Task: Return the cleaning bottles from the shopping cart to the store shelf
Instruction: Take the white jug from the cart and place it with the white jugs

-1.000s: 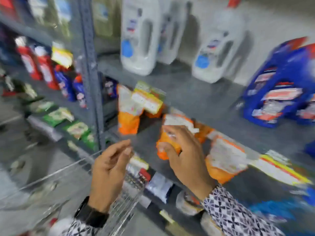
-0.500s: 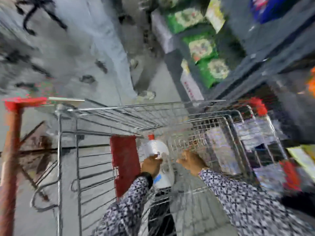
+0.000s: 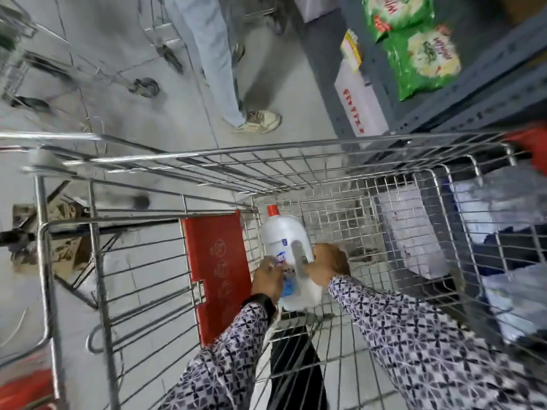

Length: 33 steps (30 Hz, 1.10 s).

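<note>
This place is a shop, a kind of supermarket aisle. A wire shopping cart with a red child-seat flap stands on a grey tiled floor, just beside a grey metal store shelf at the upper right. On this shelf lie green printed packets, and a yellow price tag hangs at its edge.
</note>
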Motion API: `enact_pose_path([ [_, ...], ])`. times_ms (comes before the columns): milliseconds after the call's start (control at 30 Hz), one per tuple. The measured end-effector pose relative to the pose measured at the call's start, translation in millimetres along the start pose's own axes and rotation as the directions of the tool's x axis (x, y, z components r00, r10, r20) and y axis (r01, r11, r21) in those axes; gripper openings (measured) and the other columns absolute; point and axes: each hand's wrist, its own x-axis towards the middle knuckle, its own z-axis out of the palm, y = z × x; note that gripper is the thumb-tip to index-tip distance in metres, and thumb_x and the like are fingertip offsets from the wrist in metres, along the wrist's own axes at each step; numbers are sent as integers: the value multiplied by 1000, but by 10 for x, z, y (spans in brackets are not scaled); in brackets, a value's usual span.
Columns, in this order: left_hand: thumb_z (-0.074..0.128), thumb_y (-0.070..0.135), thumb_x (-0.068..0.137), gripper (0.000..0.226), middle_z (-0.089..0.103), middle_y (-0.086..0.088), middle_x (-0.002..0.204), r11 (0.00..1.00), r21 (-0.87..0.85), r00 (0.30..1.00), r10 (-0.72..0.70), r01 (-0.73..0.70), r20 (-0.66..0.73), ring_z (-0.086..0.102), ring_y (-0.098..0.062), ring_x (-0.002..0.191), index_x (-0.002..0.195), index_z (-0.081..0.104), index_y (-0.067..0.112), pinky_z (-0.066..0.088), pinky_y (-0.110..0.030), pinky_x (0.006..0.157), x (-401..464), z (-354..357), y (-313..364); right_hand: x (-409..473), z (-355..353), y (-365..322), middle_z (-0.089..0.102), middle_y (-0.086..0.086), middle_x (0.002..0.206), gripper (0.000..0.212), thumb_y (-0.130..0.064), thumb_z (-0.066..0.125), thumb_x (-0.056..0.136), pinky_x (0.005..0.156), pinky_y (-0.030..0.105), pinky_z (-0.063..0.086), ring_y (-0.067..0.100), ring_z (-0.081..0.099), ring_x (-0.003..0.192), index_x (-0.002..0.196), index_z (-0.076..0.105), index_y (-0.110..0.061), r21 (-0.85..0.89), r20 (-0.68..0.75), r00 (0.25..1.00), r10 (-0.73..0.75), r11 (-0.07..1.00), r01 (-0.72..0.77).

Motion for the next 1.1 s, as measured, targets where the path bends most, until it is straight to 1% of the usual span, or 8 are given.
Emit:
enact_pose_path([
  [133, 50, 24, 106, 26, 67, -10, 121, 997, -71, 996, 20, -14, 90, 66, -28, 110, 126, 60, 9, 51, -32, 95, -506, 45, 177, -535, -480, 122, 75, 6, 78, 29, -32, 79, 65, 51, 23, 52, 23, 71, 74, 81, 77, -7, 112, -35, 999, 10, 994, -6],
  [267, 67, 35, 90, 28, 60, 3, 51, 980, -196, 945, 105, -45, 309, 54, -11, 42, 76, 58, 13, 41, -26, 46, -1257, 120, 453, -1528, -1032, 525, 59, -6, 53, 29, -38, 75, 66, 43, 19, 39, 12, 62, 56, 59, 62, -13, 274, -235, 972, -29, 957, 94],
  [367, 73, 29, 84, 21, 70, -3, 57, 956, -259, 847, 248, -136, 471, 67, -17, 45, 74, 66, 12, 54, -24, 44, -2161, 207, 660, -2525, -1336, 927, 51, 0, 47, 35, -42, 73, 70, 43, 25, 33, 8, 47, 47, 57, 60, -12, 389, -403, 915, -2, 905, 174],
  [467, 80, 40, 66, 40, 76, -10, 73, 921, -272, 655, 389, -278, 648, 71, -21, 58, 88, 75, 6, 57, -27, 57, -3311, 441, 803, -3696, -1484, 1386, 59, 20, 62, 49, -50, 65, 65, 56, 32, 33, 14, 47, 59, 68, 64, -2, 546, -608, 788, 94, 771, 329],
  [567, 68, 25, 76, 40, 80, -13, 88, 852, -330, 456, 502, -406, 735, 76, -22, 69, 107, 70, 0, 60, -28, 61, -4414, 736, 804, -4867, -1517, 1831, 64, 5, 60, 37, -45, 74, 75, 58, 31, 34, 6, 48, 59, 74, 72, -8, 568, -774, 603, 192, 631, 529],
  [800, 53, 13, 99, 39, 64, -28, 140, 638, -474, -79, 545, -607, 834, 63, -40, 128, 135, 62, 1, 56, -51, 103, -6646, 1352, 581, -7133, -1536, 2675, 82, -15, 82, 23, -17, 73, 91, 66, 3, 50, -8, 66, 69, 82, 83, -35, 216, -914, -15, 406, 518, 827],
  [933, 57, 15, 100, 39, 69, -11, 140, 374, -607, -423, 466, -701, 777, 63, -32, 133, 139, 63, 17, 46, -52, 114, -7735, 1630, 228, -8000, -1232, 3086, 85, -2, 100, 30, -9, 66, 97, 80, 22, 62, 9, 78, 87, 103, 84, -32, 33, -810, -206, 549, 393, 919],
  [1100, 53, 24, 101, 44, 67, -2, 143, 260, -650, -501, 458, -714, 734, 61, -25, 136, 144, 57, 30, 43, -55, 116, -7783, 1667, 345, -8003, -1227, 3086, 84, 4, 106, 29, -24, 66, 92, 84, 33, 66, 22, 80, 98, 116, 80, -33, 0, -820, -189, 541, 330, 944],
])
